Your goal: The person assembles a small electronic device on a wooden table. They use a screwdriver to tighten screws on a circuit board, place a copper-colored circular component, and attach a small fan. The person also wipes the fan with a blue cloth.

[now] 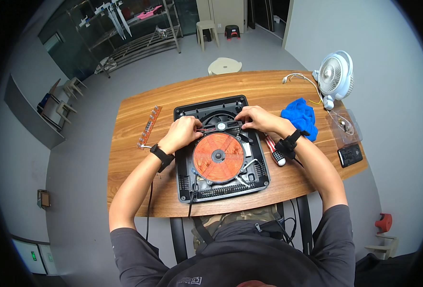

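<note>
While both hands work at the 12 o'clock end of the opened appliance, the black fan (pixel 221 126) sits inside the housing, just past the round copper coil (pixel 219 156). The left hand (pixel 184 130) is at the fan's 9 o'clock end, thumb and fingers drawn close together beside the thin red and dark wires (pixel 206 129); the right hand (pixel 259 118) is at its 3 o'clock end, fingers bent inward. Whether either pinch has fully closed on the frame I cannot tell. The fan should be light and its frame stiff, but the blades and those wires look easily harmed, so the outer frame at 9 and 3 o'clock is the better hold, clear of the hub. Smooth plastic may slip a little under bare fingertips. The shallow black housing (pixel 260 160) carries the fan, the coil and, toward 4 o'clock, pale leads (pixel 249 165). Out at 2 o'clock on the wooden table (pixel 135 184), a clear plastic container (pixel 338 136) appears to hold a loosely looped light cable (pixel 347 125).
</note>
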Motion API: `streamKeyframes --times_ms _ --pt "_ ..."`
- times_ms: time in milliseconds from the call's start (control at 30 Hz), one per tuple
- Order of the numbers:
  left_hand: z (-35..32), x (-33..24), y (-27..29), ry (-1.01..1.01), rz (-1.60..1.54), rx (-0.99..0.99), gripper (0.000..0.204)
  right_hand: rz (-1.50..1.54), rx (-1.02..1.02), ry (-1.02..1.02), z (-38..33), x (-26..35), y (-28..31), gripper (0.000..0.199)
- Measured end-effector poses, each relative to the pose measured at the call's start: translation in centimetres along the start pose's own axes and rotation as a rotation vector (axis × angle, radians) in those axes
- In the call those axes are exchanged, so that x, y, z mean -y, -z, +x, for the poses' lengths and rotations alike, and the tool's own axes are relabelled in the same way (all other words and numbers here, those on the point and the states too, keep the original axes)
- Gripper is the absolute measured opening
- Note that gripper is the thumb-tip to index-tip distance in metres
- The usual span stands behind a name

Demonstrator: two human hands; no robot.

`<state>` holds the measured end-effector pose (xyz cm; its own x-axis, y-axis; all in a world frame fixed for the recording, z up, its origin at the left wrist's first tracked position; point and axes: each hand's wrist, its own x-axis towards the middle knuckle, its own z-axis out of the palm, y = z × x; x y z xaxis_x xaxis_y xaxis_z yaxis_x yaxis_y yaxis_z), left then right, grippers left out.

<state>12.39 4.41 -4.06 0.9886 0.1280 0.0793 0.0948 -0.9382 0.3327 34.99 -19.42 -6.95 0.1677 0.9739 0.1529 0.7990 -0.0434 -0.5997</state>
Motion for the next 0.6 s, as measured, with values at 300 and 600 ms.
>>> streamKeyframes --times_ms 300,600 --pt "0.29 0.32 -0.72 0.023 0.003 -0.017 0.03 0.024 -0.006 0.016 -0.27 -0.17 0.04 0.039" --pt "0.34 0.19 -0.68 0.026 -0.016 -0.008 0.032 0.036 -0.001 -0.05 0.24 -0.86 -0.28 0.04"
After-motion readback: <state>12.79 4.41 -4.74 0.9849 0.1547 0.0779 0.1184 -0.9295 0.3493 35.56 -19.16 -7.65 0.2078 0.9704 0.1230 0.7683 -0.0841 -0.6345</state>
